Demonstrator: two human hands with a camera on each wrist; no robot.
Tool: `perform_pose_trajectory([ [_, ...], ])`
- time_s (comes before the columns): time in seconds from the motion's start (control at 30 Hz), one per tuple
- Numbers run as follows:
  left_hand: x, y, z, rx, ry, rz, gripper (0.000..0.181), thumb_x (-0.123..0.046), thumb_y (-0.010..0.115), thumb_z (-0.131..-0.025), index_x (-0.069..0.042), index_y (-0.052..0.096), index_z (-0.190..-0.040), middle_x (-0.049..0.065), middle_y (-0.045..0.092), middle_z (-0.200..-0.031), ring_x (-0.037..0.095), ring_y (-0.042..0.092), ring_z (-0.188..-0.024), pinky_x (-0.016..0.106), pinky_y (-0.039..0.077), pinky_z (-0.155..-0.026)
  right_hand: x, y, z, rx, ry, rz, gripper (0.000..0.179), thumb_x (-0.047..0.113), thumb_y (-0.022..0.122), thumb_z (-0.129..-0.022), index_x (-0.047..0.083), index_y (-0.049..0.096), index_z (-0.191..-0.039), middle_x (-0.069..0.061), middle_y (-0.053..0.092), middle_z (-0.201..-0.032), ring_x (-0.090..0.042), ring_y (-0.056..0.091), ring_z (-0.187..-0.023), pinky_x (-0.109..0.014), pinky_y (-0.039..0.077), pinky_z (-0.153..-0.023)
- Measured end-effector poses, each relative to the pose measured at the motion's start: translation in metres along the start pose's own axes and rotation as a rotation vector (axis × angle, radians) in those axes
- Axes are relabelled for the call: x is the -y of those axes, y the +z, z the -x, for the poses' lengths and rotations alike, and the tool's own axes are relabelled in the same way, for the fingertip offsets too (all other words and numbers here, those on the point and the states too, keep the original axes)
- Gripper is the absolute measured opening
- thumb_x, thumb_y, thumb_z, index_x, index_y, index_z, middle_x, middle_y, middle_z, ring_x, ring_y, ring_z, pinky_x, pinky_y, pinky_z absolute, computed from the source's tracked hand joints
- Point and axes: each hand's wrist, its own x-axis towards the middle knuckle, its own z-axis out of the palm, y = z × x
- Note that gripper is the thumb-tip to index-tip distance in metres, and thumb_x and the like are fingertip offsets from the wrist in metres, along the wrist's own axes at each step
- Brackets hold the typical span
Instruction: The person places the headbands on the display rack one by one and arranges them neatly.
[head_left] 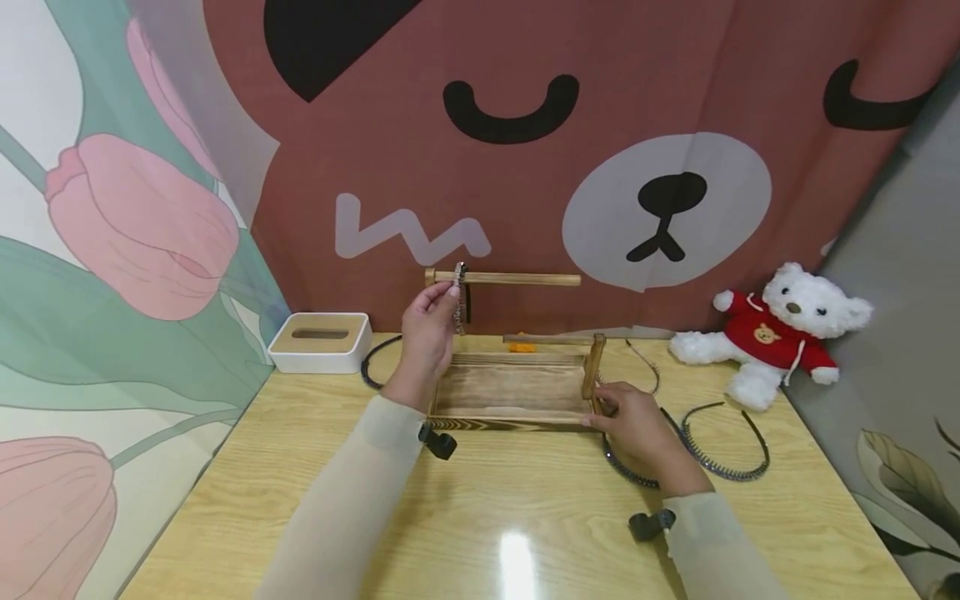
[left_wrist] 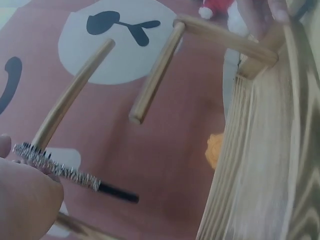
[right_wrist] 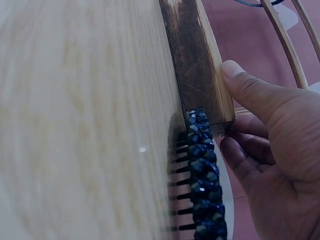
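Note:
A wooden rack with a shallow tray base (head_left: 517, 390) stands on the table, with one higher bar (head_left: 532, 279) and a lower bar (head_left: 558, 339) on a right-hand post (head_left: 594, 367). My left hand (head_left: 426, 335) pinches a silver-beaded headband (left_wrist: 65, 169) at the left end of the higher bar; the bar runs through the headband's loop, and its dark tip hangs down. At the tray's front right corner, my right hand (right_wrist: 282, 145) grips the wood between thumb and fingers. A dark blue beaded headband (right_wrist: 205, 175) with comb teeth lies under that hand, close to the corner.
Another toothed headband (head_left: 723, 473) lies farther right, a thin one (head_left: 654, 375) behind the right hand, and a dark one (head_left: 367, 367) left of the rack. A white tissue box (head_left: 322, 363), an orange object (head_left: 522, 347) and a teddy bear (head_left: 772, 333) stand along the back.

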Motion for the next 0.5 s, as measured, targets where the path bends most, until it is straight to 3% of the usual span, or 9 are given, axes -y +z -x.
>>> perform_pose_trajectory([
  [0.1,-0.008,-0.020,0.004,0.030,-0.021,-0.151,0.013,-0.005,0.069,-0.108,-0.001,0.070,-0.120,-0.002,0.069,-0.101,0.012,0.066,-0.097,0.021,0.058,-0.088,0.002,0.002,0.000,0.003,-0.002,-0.012,0.061,0.036,0.083,-0.099,0.001,0.068,-0.146,-0.025,0.062,-0.152,-0.047,0.065,-0.133,-0.065,0.055,-0.109],
  [0.2,-0.022,-0.051,0.013,0.109,-0.028,-0.497,0.028,-0.018,0.071,-0.109,0.001,0.069,-0.129,-0.001,0.071,-0.107,0.015,0.066,-0.102,0.023,0.058,-0.090,0.004,0.003,0.000,0.012,-0.009,-0.017,0.061,0.037,0.083,-0.099,0.001,0.068,-0.146,-0.026,0.062,-0.152,-0.048,0.064,-0.134,-0.066,0.055,-0.110],
  [0.33,-0.042,-0.094,0.029,0.345,0.021,-1.055,0.028,-0.027,0.073,-0.108,-0.006,0.074,-0.126,0.005,0.076,-0.115,0.019,0.069,-0.106,0.034,0.060,-0.091,0.003,0.003,-0.001,0.004,-0.009,-0.003,0.060,0.038,0.083,-0.099,0.001,0.069,-0.145,-0.025,0.063,-0.151,-0.048,0.063,-0.137,-0.066,0.054,-0.112],
  [0.37,-0.046,-0.103,0.034,0.410,0.041,-1.157,0.025,-0.026,0.074,-0.107,-0.008,0.076,-0.124,0.006,0.077,-0.115,0.021,0.070,-0.106,0.039,0.061,-0.093,0.002,0.002,-0.001,-0.001,-0.007,0.000,0.060,0.037,0.084,-0.099,0.001,0.070,-0.145,-0.025,0.063,-0.151,-0.048,0.063,-0.137,-0.066,0.054,-0.112],
  [0.5,-0.054,-0.138,0.055,0.611,0.082,-1.408,0.020,-0.022,0.079,-0.103,-0.010,0.078,-0.120,0.008,0.078,-0.116,0.028,0.072,-0.109,0.056,0.061,-0.100,-0.002,0.000,0.000,-0.011,-0.004,0.005,0.058,0.036,0.084,-0.099,0.002,0.070,-0.144,-0.025,0.063,-0.152,-0.048,0.062,-0.137,-0.066,0.054,-0.112],
])
